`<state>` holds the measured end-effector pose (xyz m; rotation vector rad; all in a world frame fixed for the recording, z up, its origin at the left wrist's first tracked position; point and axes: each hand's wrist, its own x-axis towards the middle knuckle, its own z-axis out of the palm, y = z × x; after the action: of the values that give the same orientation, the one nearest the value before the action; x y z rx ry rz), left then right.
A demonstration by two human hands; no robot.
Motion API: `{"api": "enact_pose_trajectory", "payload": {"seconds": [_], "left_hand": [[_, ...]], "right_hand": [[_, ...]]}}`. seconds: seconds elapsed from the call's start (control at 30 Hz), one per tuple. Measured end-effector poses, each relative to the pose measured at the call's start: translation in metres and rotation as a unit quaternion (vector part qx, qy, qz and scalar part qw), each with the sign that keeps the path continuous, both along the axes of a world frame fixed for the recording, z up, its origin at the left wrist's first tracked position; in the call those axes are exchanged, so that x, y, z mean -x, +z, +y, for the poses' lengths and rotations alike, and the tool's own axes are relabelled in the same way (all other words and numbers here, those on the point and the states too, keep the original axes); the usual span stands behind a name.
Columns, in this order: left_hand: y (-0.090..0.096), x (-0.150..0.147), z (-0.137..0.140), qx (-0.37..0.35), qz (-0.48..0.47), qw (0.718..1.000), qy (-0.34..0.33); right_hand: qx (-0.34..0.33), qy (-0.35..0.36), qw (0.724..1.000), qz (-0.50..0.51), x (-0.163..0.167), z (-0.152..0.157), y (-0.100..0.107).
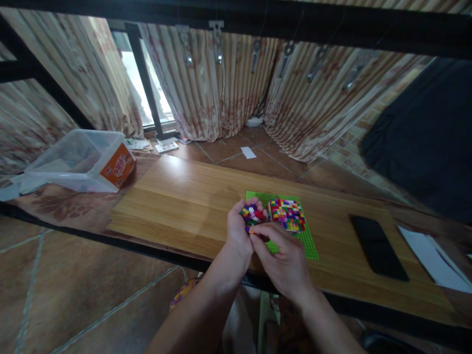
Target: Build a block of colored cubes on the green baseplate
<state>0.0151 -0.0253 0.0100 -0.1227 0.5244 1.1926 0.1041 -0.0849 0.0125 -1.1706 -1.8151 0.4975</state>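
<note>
Head view, left to right. Far left: clear plastic bin [75, 181] with an orange label [118, 166] on its right-hand end, just beside the wooden tabletop [173, 204]. Booklets [166, 147] lie beyond the tabletop's far left corner. Near the middle, left hand [238, 231] palm up and cupped, its fingers curled upward but not closed over the loose bricks [252, 213] it carries, colours mixed. Farther off, a white slip [248, 152] on the tiled floor. Right hand [285, 260] comes in from the near right, thumb and forefinger clamped on a small orange brick [251, 230] at the near edge of the cupped palm; a purple piece sits against it, joined or loose, cannot tell. Just right of the cupped hand, a multicoloured brick block [286, 214] stands on a green baseplate [311, 248]. Farther right, a black phone [378, 246], then white paper [437, 260].
</note>
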Motion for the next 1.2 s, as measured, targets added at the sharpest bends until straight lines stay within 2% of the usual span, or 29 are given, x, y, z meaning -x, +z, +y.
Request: {"api": "enact_pose_trajectory", "payload": {"seconds": [0.2, 0.53, 0.7, 0.8, 1.0, 1.2], "left_hand": [[-0.003, 0.002, -0.003, -0.011, 0.014, 1.0, -0.01], [-0.007, 0.005, -0.008, 0.003, -0.032, 0.999, -0.022], [-0.014, 0.008, -0.007, -0.031, -0.044, 0.998, -0.033], [-0.011, 0.009, -0.006, -0.036, -0.056, 0.997, -0.032], [0.001, 0.006, -0.004, 0.004, -0.085, 0.996, -0.021], [0.004, 0.014, 0.0, 0.027, -0.073, 0.996, 0.052]], "right_hand": [[-0.02, 0.034, 0.999, -0.014, 0.002, 0.002, 0.0], [-0.021, 0.086, 0.996, 0.011, 0.002, 0.003, 0.0], [-0.012, 0.099, 0.995, 0.013, 0.004, 0.001, -0.001], [0.006, 0.088, 0.996, 0.031, 0.004, -0.001, -0.002], [0.007, 0.041, 0.996, 0.082, -0.003, -0.002, 0.001], [0.011, -0.088, 0.988, 0.128, -0.034, 0.011, -0.006]]}}
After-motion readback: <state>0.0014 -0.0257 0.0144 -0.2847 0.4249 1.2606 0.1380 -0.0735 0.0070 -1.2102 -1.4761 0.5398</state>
